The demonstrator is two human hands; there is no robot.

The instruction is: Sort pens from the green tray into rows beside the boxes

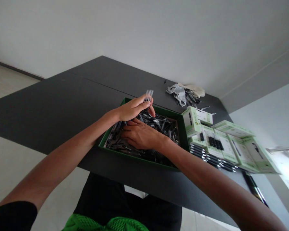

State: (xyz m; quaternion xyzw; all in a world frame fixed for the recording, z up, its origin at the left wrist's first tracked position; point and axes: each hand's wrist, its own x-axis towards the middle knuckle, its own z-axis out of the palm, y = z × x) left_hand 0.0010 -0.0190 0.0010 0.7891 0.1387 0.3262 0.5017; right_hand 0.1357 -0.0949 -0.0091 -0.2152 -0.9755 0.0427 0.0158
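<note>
My left hand (pixel 135 108) is closed around a small bunch of pens (pixel 148 93) above the far side of a green-rimmed box (pixel 186 141). Their clear ends stick up past my fingers. Inside the box lies a jumble of black and clear pens (pixel 167 123). My right hand (pixel 142 134) reaches down into this heap, just below and nearer to me than the left. Its fingers are bent among the pens and the tips are hidden, so what they hold, if anything, does not show.
Right of the box stand light green and white cartons (pixel 192 120), with open ones (pixel 240 146) beyond. Pens in rows (pixel 210 158) lie before them. Grey and cream cloths (pixel 179 93) lie by more pens near the wall. The dark table (pixel 62 106) extends left.
</note>
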